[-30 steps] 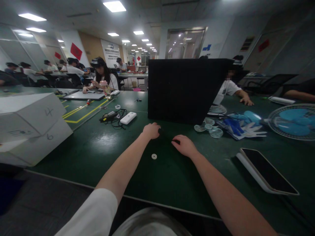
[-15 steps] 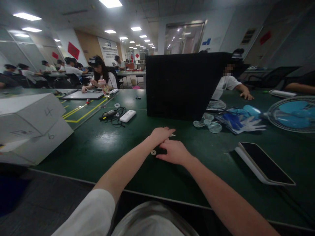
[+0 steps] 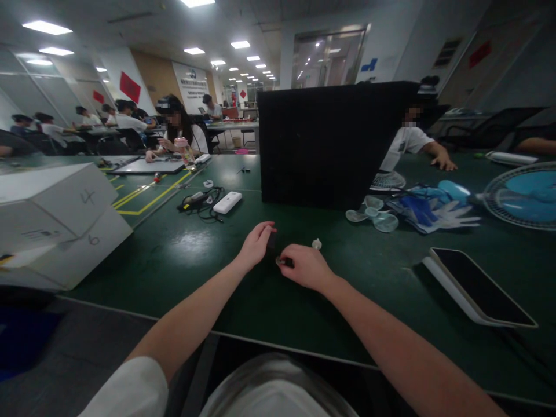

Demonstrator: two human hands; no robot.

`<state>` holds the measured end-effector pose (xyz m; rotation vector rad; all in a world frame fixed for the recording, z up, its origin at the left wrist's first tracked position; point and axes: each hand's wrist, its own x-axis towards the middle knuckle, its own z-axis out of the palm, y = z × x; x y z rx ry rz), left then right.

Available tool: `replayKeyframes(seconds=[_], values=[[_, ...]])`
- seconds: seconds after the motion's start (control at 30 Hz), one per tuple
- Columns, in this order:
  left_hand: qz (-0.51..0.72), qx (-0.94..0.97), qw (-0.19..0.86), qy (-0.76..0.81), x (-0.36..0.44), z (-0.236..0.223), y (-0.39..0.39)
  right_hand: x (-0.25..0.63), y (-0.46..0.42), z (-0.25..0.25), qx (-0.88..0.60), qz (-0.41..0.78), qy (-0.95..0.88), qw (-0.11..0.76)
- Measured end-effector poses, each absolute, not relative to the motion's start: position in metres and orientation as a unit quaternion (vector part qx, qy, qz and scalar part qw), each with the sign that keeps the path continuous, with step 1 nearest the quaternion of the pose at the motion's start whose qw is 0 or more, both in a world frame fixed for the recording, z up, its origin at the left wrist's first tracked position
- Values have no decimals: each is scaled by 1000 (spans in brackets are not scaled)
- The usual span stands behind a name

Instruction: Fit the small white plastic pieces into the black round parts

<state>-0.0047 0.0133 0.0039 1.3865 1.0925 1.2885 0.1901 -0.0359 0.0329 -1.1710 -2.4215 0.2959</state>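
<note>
Over the middle of the green table (image 3: 226, 272), my two hands are apart. My left hand (image 3: 257, 246) is closed, fingers bent, with something small and dark at its fingertips that I cannot make out. To its right, my right hand (image 3: 307, 266) pinches a small pale round disc (image 3: 278, 261) between thumb and forefinger, low at the tabletop. Just beyond the right knuckles lies a small whitish plastic part (image 3: 317, 244). The right hand's other fingers are curled and partly hidden.
A large black box (image 3: 321, 147) stands ahead. White cartons (image 3: 65, 231) are at left, a white power bank (image 3: 227, 202) and cables beyond. Right are fan blades (image 3: 373, 213), gloves (image 3: 434, 215), a blue fan (image 3: 527, 194) and a phone-like device (image 3: 480, 284). Other people sit further off.
My left hand has drawn back leftward from over my right hand. The pale disc that lay on the table is now in my right fingertips. The whitish part is more exposed.
</note>
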Motion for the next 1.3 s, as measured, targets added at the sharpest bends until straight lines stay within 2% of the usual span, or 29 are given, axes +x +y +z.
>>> replayKeyframes(seconds=[0.07, 0.2, 0.33, 0.5, 0.77, 1.03, 1.2, 1.3], values=[[525, 538, 490, 442, 1, 3, 11, 197, -34, 35, -446, 103, -843, 283], [508, 368, 675, 390, 13, 6, 4, 201, -29, 30, -433, 122, -797, 404], [488, 334, 752, 290, 15, 13, -7, 195, -29, 26, -391, 147, -784, 459], [459, 322, 780, 277, 9, 22, -13, 197, -32, 31, -368, 159, -798, 449], [428, 300, 778, 348, 13, 22, -11, 199, -32, 32, -345, 70, -840, 413], [414, 311, 779, 353, 15, 17, -8, 189, -41, 30, -414, 77, -810, 408], [406, 298, 787, 357, 18, 12, -8, 187, -44, 35, -383, 79, -836, 386], [418, 263, 792, 358, 16, 15, -7, 193, -42, 38, -358, 57, -837, 411]])
